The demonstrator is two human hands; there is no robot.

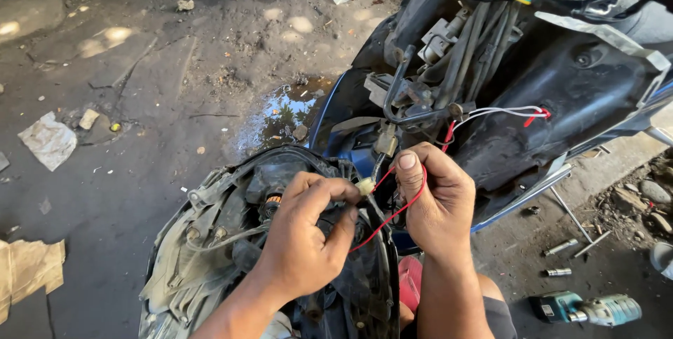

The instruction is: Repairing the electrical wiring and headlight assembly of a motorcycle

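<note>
From the head camera, both hands work over the opened front of a scooter (561, 79), its black panels pulled apart and cable bundles bare. The left hand (305, 237) pinches a small pale connector (365, 185) between thumb and forefinger — the fingers are closed narrowly on it, the plug poking out just past the fingertips. The right hand (438, 202) sits just beside it, thumb pressed down on a thin red wire (406, 206); the wire loops over the thumb and runs down and left under the left hand's knuckles, and another strand leads straight to the connector. The two hands are nearly touching — the connector lies between them.

Below the left hand hangs the dusty headlight housing (210, 241). On the dirt ground to the right lie a teal power drill (596, 309) and a few loose bolts (561, 248). A puddle (280, 114) sits beyond the scooter.
</note>
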